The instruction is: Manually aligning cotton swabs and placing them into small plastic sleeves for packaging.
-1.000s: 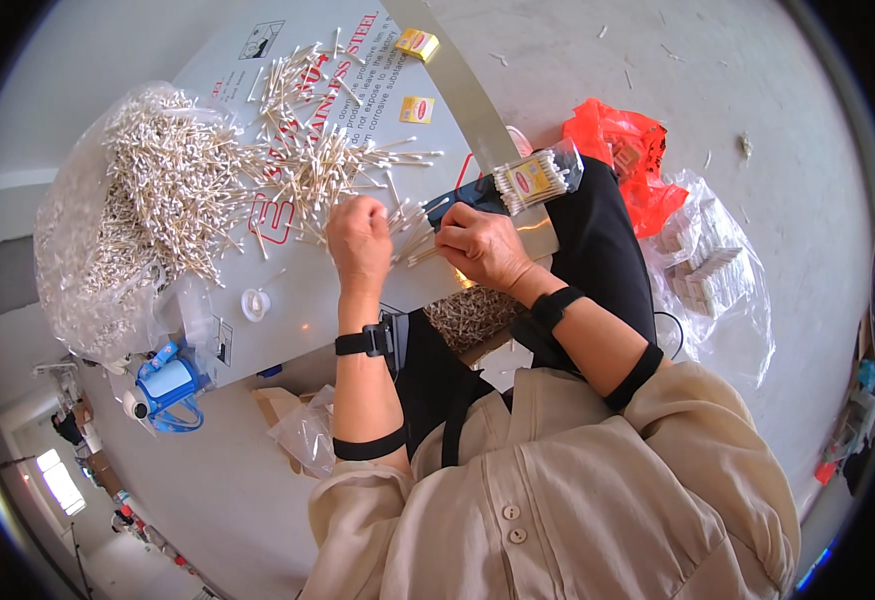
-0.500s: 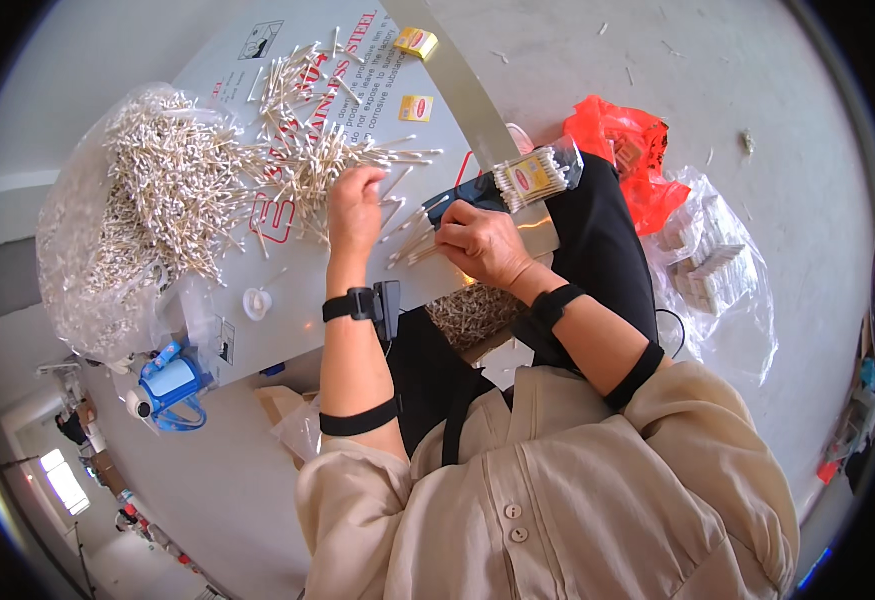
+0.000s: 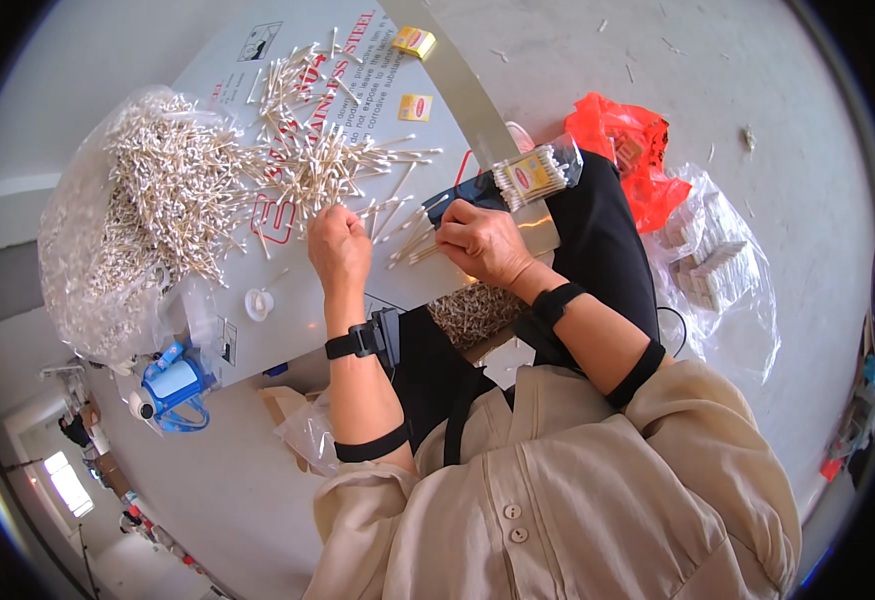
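Note:
My right hand [image 3: 483, 240] is closed on a few cotton swabs [image 3: 414, 248], whose ends stick out to the left of the fingers. My left hand [image 3: 340, 246] is curled closed at the near edge of a loose pile of cotton swabs [image 3: 333, 165]; its fingertips are hidden, so what it holds does not show. A few single swabs [image 3: 390, 215] lie between the two hands. Just beyond my right hand a clear packet of cotton swabs [image 3: 530, 180] with a yellow label rests at the table edge, beside a dark blue flat piece [image 3: 473, 192].
A large clear bag heaped with cotton swabs [image 3: 173, 170] stands on the left of the table [image 3: 288, 330]. Two yellow label stacks [image 3: 416, 108] lie farther back. A blue bottle [image 3: 173, 385] is at the left edge. Red [image 3: 623, 150] and clear bags [image 3: 723, 270] sit on the right.
My left hand has drawn back toward me and a little left from the swab pile, and its fingers have curled further. My right hand has stayed in place.

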Motion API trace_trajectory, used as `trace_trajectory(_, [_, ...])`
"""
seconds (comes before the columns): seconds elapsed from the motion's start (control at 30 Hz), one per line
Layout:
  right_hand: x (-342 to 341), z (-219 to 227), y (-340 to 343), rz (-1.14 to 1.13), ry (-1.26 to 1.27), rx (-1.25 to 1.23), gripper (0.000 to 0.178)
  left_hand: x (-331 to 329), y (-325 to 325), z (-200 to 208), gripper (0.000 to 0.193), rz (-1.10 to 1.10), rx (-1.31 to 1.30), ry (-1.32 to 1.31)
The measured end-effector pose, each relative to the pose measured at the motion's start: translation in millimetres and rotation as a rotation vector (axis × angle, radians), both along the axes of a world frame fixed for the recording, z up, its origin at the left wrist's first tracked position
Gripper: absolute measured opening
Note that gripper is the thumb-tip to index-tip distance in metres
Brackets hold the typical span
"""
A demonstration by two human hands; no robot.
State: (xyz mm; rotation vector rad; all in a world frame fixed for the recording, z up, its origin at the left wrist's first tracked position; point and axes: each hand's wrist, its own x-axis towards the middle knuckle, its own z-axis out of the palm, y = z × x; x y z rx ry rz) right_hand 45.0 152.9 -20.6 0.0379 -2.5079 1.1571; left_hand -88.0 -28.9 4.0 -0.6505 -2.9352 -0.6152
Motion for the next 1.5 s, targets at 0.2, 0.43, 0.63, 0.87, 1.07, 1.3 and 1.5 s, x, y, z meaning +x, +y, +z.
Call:
trace_trajectory(0.2, [0, -1, 0, -0.006, -0.006, 0.008, 0.006, 3, -2, 0, 0.007, 0.020, -0.116, -0.195])
trace_trajectory(0.43, [-1, 2, -2, -0.007, 0.014, -0.015, 0.006, 2, 9, -7, 0.009, -0.035, 0.245, -0.157])
trace_trajectory(0.63, [-1, 1, 0, -0.011, 0.014, -0.013, 0.005, -10, 11, 0, 0.007, -0.148, 0.017, -0.060])
trace_trajectory(0.87, [0, -1, 1, -0.003, -0.013, 0.013, 0.006, -18, 23, -6, 0.007, 0.009, 0.056, -0.193])
trace_trajectory(1.07, [1, -1, 1, -0.005, -0.014, 0.011, 0.006, 4, 41, -2, 0.010, -0.239, 0.070, -0.153])
trace_trajectory(1.3, [0, -2, 0, -0.007, -0.005, -0.011, 0.006, 36, 22, -1, 0.027, -0.246, 0.065, 0.098])
trace_trajectory(1.5, [2, 3, 1, -0.017, 0.018, -0.045, 0.005, 57, 15, -4, 0.035, -0.223, 0.137, 0.048])
